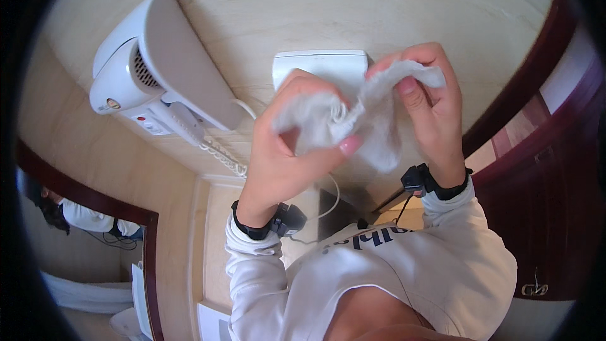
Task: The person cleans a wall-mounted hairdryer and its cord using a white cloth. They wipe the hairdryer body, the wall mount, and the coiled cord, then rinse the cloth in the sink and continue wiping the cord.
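A crumpled, thin white cloth or tissue (pixel 378 118) is held up between my two hands, twisted near its middle. My left hand (pixel 289 137) grips its left part, thumb against the bunched folds. On the other side, my right hand (pixel 428 94) pinches the upper right end between thumb and fingers. A loose flap hangs down between the hands. Behind them a white wall-mounted box (pixel 322 64) is partly hidden by my left hand and the cloth. Each wrist wears a black strap with a small device.
A white hair dryer (pixel 128 76) with a coiled cord (pixel 222 156) hangs in its wall holder at the left. Below it is a dark-framed mirror (pixel 151 255) reflecting a person. A dark red door (pixel 535 213) stands at the right.
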The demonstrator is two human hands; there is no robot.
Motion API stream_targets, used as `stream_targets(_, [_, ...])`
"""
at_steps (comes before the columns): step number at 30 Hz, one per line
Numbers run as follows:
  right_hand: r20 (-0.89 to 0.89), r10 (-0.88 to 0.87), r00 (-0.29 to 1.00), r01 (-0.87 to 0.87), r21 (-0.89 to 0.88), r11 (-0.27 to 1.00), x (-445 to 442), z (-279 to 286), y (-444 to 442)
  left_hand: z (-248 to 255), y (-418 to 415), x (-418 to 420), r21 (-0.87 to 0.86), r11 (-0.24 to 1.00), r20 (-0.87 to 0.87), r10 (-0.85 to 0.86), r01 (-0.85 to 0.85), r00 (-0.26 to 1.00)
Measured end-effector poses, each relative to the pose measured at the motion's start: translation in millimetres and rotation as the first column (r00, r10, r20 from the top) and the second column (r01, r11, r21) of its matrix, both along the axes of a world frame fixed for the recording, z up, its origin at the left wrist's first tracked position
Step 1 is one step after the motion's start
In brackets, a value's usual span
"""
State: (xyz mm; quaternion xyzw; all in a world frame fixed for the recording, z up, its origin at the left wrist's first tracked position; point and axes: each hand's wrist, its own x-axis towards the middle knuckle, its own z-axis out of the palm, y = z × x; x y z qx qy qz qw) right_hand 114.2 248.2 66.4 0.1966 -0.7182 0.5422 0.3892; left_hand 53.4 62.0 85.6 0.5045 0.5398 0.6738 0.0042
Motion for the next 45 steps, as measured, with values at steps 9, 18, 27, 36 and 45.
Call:
stream_targets(9, [0.037, -0.12, 0.992, 0.091, 0.448, 0.889, 64.7, 12.4, 24.7, -19.3, 22.8, -4.1, 0.194, 0.958, -0.583, 0.287, -0.212, 0.76])
stream_targets(18, [-0.616, -0.569, 0.545, 0.819, 0.246, 0.518, 65.6, -6.0, 39.3, -34.7, 47.0, -4.2, 0.14, 0.989, -0.854, 0.149, -0.055, 0.499])
stream_targets(27, [-0.102, 0.142, 0.985, -0.173, -0.452, 0.875, 91.9, -21.3, 97.3, -43.9, 58.6, 2.4, -0.13, 0.933, -0.396, -0.359, 0.335, 0.845])
stream_targets(36, [-0.044, -0.211, 0.976, 0.189, -0.294, 0.937, 130.3, -14.1, 77.4, -33.2, 114.8, 38.4, -0.335, 0.736, 0.435, -0.433, 0.588, 0.789])
stream_targets(45, [-0.024, -0.311, 0.95, 0.286, -0.333, 0.899, 150.4, -19.1, 81.9, -12.1, 101.2, 52.2, -0.125, 0.819, 0.333, -0.497, 0.56, 0.801])
